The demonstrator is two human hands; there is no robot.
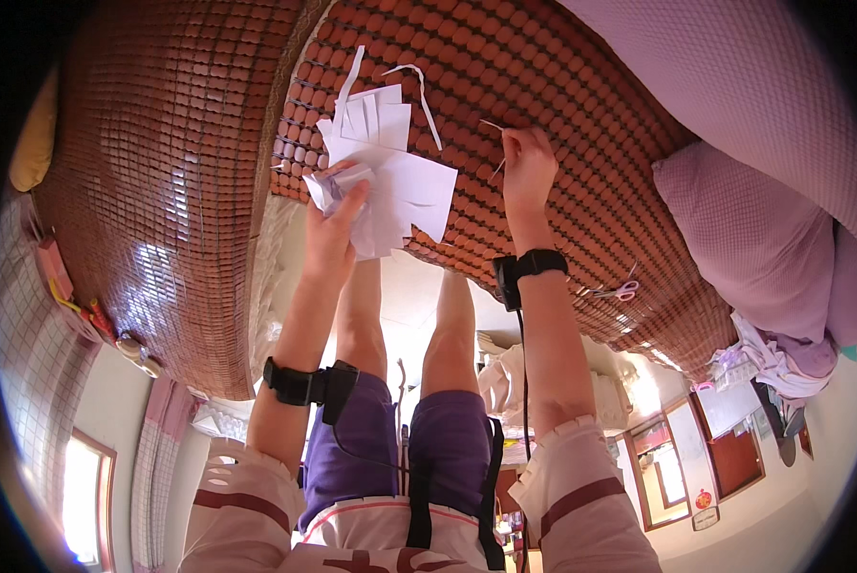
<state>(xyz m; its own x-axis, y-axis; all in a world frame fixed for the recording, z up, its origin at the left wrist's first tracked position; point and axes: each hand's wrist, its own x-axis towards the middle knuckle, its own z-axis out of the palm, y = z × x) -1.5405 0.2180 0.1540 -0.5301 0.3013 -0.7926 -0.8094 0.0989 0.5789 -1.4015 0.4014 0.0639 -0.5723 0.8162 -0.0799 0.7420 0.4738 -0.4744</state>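
My left hand [331,218] is closed on white paper [414,191], its thumb pressed over a crumpled, folded part. Several cuts split the far edge of the paper into strips, and a slit shows near its right side. To the right and apart from it, my right hand [529,172] pinches a thin white paper strip, whose ends stick out past the fingers. A loose paper strip [350,81] lies by the paper's far end. Another bent strip [427,100] rests on the brown tile mat [467,57].
Pink-handled scissors [626,290] lie on the mat to the right, beyond my right wrist. A purple pillow [744,239] and purple bedding [734,76] border the mat's right side. A second brown mat surface [161,191] spreads to the left.
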